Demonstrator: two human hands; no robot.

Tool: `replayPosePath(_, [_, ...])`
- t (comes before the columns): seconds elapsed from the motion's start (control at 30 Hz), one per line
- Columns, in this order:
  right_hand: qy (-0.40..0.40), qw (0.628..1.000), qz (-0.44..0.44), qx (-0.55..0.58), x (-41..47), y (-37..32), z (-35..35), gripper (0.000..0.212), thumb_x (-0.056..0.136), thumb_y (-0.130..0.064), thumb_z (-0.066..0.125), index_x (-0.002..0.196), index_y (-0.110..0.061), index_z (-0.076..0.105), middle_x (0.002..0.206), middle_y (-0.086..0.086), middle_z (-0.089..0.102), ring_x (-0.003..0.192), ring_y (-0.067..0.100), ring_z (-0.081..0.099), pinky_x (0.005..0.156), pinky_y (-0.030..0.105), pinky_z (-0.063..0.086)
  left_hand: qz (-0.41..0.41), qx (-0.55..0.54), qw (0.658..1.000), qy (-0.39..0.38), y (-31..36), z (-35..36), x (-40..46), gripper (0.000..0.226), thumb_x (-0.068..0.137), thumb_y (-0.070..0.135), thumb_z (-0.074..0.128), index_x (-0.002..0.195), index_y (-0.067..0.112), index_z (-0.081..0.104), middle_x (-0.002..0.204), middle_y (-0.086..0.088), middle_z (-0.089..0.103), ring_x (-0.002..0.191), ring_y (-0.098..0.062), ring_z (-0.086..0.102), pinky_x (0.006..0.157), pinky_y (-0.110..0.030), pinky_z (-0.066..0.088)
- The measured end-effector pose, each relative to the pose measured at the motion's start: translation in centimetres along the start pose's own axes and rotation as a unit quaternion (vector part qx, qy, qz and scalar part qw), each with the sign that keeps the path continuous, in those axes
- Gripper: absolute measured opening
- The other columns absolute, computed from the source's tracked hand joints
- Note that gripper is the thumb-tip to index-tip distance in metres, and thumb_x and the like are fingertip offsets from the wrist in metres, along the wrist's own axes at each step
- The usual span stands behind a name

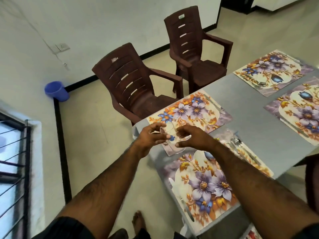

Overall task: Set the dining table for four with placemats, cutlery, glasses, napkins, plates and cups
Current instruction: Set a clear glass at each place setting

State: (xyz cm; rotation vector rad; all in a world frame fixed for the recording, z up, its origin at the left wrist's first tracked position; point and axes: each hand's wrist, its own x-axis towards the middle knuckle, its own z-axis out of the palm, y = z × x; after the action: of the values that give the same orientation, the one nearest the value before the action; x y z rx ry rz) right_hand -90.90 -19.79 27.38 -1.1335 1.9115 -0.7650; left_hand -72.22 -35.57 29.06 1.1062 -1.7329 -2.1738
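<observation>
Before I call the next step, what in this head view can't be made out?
- Glass: clear and blurred between left hand and right hand; which hand has the grip is unclear.
- Cutlery behind the right forearm: blurred, pieces uncountable.
- Right-hand placemat: cut by the frame edge.
- Far placemat: its cutlery too small to identify.
- Near placemat: the right arm partly hides it.

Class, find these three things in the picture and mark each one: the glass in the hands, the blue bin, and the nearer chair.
glass [170,135]: head view, on its clear wall between the two hands.
blue bin [57,91]: head view, on its side wall.
nearer chair [128,80]: head view, on its slatted backrest.
</observation>
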Motion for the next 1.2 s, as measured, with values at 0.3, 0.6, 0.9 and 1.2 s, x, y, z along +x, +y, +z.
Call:
replayPosePath(0.3, [0.016, 0.994, 0.035, 0.1, 6.4, -6.8, 11.3, 0.04, 0.077, -0.037, 0.091, 0.111, -0.034, 0.07, 0.103, -0.003, 0.074, 0.091, 0.017, 0.069, 0.074, 0.032, 0.059, 0.001, 0.016, 1.0, -0.008, -2.1, -15.0, -1.0, 0.06, 0.081, 0.024, 0.091, 0.134, 0.025, 0.062, 0.116, -0.003, 0.073, 0.108, -0.017, 0.072, 0.081, -0.035, 0.059])
replayPosePath(0.6, [0.136, 0.878, 0.126, 0.441, 10.3, -11.2, 14.6, 0.074, 0.083, -0.005, 0.081, 0.139, -0.031, 0.042, 0.115, 0.023, 0.074, 0.1, 0.046, 0.074, 0.082, 0.05, 0.06, -0.006, 0.04, 0.998, 0.044, 1.5, -26.3, 2.1, 0.034, 0.089, 0.029, 0.083, 0.117, 0.013, 0.071, 0.099, -0.004, 0.076, 0.089, -0.018, 0.071, 0.077, -0.037, 0.056])
replayPosePath(0.9, [0.248, 0.795, 0.108, 0.543, 15.0, -7.8, 7.6, 0.043, 0.087, -0.014, 0.073, 0.128, -0.02, 0.059, 0.117, 0.024, 0.073, 0.095, 0.041, 0.07, 0.087, 0.058, 0.058, -0.028, 0.119, 0.99, -0.063, 5.9, -19.7, 14.7, 0.028, 0.088, 0.019, 0.085, 0.108, 0.009, 0.07, 0.087, -0.008, 0.07, 0.071, -0.017, 0.062, 0.054, -0.026, 0.048])
replayPosePath(1.2, [0.43, 0.758, 0.168, 0.46, 11.7, -4.5, 2.6, 0.05, 0.079, 0.005, 0.076, 0.121, -0.015, 0.057, 0.095, 0.028, 0.062, 0.085, 0.039, 0.066, 0.063, 0.038, 0.058, 0.003, 0.269, 0.945, -0.186, 10.3, -10.7, 23.8, 0.006, 0.093, 0.008, 0.076, 0.092, 0.012, 0.071, 0.078, -0.006, 0.07, 0.055, -0.007, 0.06, 0.053, -0.024, 0.047])
